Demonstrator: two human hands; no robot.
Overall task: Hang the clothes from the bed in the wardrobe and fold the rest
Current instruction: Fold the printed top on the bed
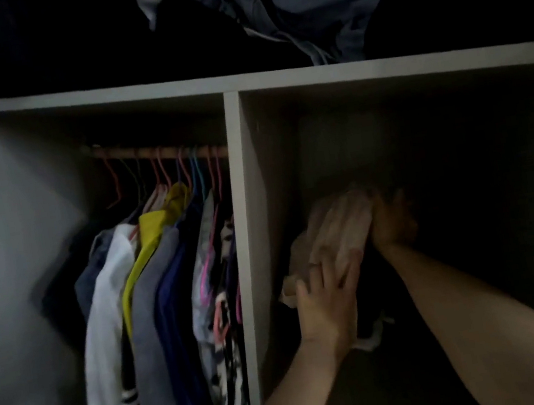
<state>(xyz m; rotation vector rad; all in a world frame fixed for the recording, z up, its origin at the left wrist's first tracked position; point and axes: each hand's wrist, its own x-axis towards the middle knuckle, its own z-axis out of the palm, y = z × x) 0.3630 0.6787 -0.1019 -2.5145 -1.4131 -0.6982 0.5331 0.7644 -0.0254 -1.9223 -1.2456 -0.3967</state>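
Left hand [328, 300]: nearest; fingers straight and spread, pressing flat on the cloth [342, 225], curled round nothing.
Right hand [391, 218]: arm stretched deeper, hand against the cloth's far side; its grip is too dark and blurred to tell.
Cloth: pale pink folded bundle, inside the wardrobe [245, 205], right compartment.
Handling: probably light, soft, floppy; best held at both ends.
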